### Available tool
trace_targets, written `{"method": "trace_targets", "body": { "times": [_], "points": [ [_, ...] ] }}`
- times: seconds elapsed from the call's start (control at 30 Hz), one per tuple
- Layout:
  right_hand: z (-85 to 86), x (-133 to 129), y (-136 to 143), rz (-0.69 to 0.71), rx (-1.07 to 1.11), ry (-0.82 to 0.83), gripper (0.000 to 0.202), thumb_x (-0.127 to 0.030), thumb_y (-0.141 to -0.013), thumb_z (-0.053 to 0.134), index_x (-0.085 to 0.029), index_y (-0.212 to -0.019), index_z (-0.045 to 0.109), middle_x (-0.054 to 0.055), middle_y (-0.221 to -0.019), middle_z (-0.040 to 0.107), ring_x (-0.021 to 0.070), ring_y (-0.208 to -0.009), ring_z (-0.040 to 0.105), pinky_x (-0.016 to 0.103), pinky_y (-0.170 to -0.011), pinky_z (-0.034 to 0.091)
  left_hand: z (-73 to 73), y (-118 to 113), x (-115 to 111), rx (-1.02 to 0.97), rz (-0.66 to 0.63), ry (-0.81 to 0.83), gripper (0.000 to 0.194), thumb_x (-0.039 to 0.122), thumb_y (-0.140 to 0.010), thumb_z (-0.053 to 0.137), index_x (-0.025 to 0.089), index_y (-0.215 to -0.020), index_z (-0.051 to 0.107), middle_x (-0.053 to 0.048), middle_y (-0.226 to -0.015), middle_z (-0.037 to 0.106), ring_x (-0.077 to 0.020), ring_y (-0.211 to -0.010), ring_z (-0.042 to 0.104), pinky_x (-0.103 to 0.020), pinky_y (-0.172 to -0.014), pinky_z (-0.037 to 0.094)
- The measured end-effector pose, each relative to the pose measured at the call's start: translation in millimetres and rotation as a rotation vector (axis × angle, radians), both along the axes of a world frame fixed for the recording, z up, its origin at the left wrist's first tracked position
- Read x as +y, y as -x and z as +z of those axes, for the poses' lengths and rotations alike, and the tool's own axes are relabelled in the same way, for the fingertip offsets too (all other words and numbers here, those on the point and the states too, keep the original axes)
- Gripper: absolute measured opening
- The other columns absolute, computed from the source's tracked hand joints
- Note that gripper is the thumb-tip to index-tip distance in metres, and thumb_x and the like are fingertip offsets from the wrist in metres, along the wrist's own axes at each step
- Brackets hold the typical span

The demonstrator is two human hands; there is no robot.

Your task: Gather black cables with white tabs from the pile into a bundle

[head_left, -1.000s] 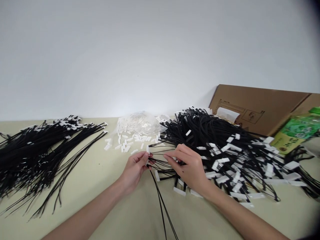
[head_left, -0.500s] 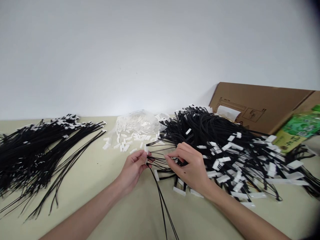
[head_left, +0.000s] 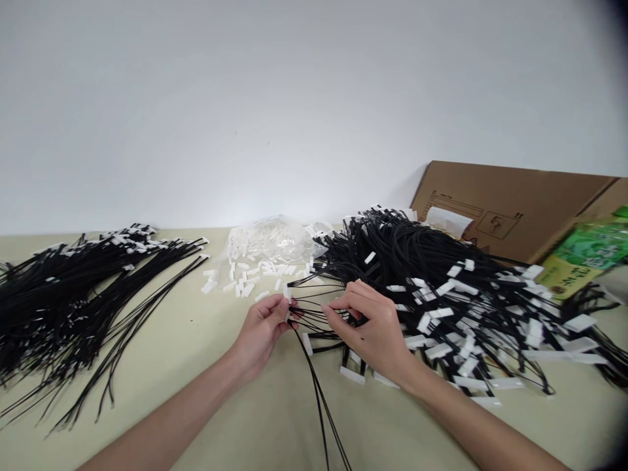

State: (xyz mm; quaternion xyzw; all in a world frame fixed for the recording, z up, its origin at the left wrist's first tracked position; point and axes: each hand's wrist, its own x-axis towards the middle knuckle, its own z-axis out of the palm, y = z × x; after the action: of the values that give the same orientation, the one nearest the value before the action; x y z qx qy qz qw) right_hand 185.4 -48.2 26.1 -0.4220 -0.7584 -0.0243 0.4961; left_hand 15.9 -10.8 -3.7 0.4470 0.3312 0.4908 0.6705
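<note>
1. At the near side of the bench, a few black wires trail from my left hand towards me. They look light and bendy, so I'd expect them to swing and tangle.
2. Past them, the fingers of my left hand are narrow, closed on a white connector, held up near the middle. It looks like light, stiff plastic, perhaps a bit slippery; the ends or broad faces seem the best grip, leaving the wire side free.
3. Just to the right, my right hand has its fingers in a narrow pinch on a thin wire running to the connector. I judge it soft along its length, so best held close to its end; a hard tug could strain the joint.
4. Beside my right hand lies the right pile, black wires with white ends; the left pile is well apart.
5. Farther off, loose white pieces lie by a clear bag of more.
6. Back right, a carton stands behind a green and yellow pack.
</note>
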Motion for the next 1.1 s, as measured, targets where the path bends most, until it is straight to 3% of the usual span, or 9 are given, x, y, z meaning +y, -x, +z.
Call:
{"method": "trace_targets", "body": {
  "times": [0.23,0.47,0.7,0.83,1.0,1.1],
  "points": [
    [1.4,-1.2,-1.6,0.013,0.203,0.251,0.018,-0.022,-0.074,0.056,-0.016,-0.057,0.057,-0.004,-0.051,0.034,0.009,-0.052,0.033,0.022,-0.048,0.027,-2.4,-0.1,-0.5,0.044,-0.008,-0.037,0.02,0.033,-0.069,0.065,0.013,-0.074,0.065,-0.005,-0.076,0.059,-0.0135,-0.07,0.051,-0.025,-0.061,0.044],
    [5.1,0.0,0.6,0.06,0.475,0.542,0.019,-0.027,-0.068,0.059,-0.014,-0.054,0.056,-0.004,-0.05,0.042,0.0075,-0.049,0.033,0.02,-0.044,0.027,-2.4,-0.3,-0.6,0.067,0.015,-0.062,0.022,0.034,-0.068,0.065,0.013,-0.074,0.065,-0.005,-0.074,0.059,-0.0144,-0.069,0.052,-0.025,-0.06,0.044],
    [4.5,2.9,0.2,0.068,0.609,0.689,0.024,-0.033,-0.065,0.062,-0.013,-0.052,0.054,-0.003,-0.051,0.044,0.0076,-0.051,0.034,0.02,-0.047,0.029,-3.0,-0.8,-1.0,0.093,0.054,-0.117,0.024,0.037,-0.068,0.064,0.014,-0.074,0.066,-0.004,-0.073,0.06,-0.0145,-0.066,0.052,-0.026,-0.059,0.043],
    [4.1,1.7,2.7,0.088,0.493,0.6,0.023,-0.033,-0.069,0.059,-0.014,-0.057,0.056,-0.003,-0.052,0.046,0.0078,-0.049,0.036,0.02,-0.045,0.028,-1.6,-1.2,-1.5,0.092,0.035,-0.113,0.024,0.037,-0.068,0.065,0.013,-0.072,0.065,-0.005,-0.071,0.06,-0.015,-0.066,0.052,-0.025,-0.059,0.043],
    [-2.7,-3.5,8.6,0.071,0.097,0.164,0.015,-0.02,-0.077,0.053,-0.016,-0.066,0.062,-0.001,-0.054,0.048,0.011,-0.056,0.04,0.024,-0.054,0.033,2.0,-1.1,-5.5,0.108,-0.065,-0.135,0.022,0.036,-0.07,0.063,0.014,-0.071,0.066,-0.004,-0.066,0.059,-0.014,-0.063,0.051,-0.024,-0.06,0.042],
    [-8.0,-4.7,10.6,0.077,-0.005,0.032,0.015,-0.017,-0.08,0.051,-0.017,-0.069,0.062,0.0,-0.056,0.052,0.0116,-0.057,0.042,0.025,-0.056,0.034,4.6,-0.7,-9.6,0.17,-0.121,-0.166,0.023,0.037,-0.071,0.061,0.015,-0.074,0.068,-0.004,-0.064,0.059,-0.015,-0.062,0.051,-0.025,-0.062,0.041]
  ]
}}
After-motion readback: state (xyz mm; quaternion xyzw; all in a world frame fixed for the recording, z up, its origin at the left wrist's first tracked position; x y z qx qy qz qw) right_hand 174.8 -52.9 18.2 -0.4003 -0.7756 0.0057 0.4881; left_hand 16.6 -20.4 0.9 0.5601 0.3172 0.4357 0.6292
